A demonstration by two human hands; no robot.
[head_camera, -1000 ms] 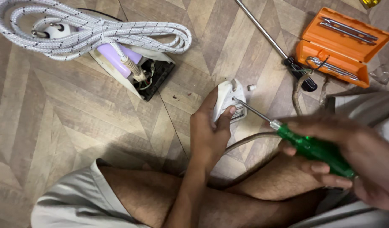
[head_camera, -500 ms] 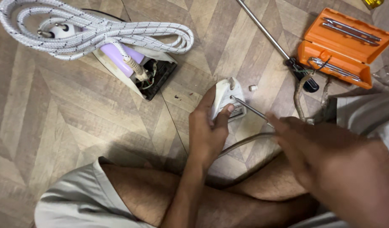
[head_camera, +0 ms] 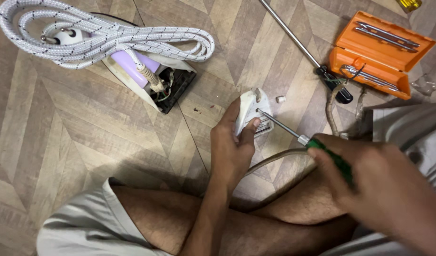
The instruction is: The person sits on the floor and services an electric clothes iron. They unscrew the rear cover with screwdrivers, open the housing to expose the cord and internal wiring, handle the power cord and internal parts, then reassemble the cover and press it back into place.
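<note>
A wood-pattern floor (head_camera: 61, 142) is sat on, legs crossed. A dismantled iron (head_camera: 151, 78) with its coiled white cord (head_camera: 109, 38) is lying top left, an open orange tool case (head_camera: 379, 52) top right. The white plug (head_camera: 248, 111) is gripped by the left hand (head_camera: 232, 147), fingers wrapped round it. A green-handled screwdriver (head_camera: 322, 151) is clenched in the right hand (head_camera: 383, 189), tip set against the plug.

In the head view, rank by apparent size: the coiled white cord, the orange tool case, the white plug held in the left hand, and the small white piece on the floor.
1. coiled white cord
2. orange tool case
3. white plug, partly covered by the left hand
4. small white piece
</note>
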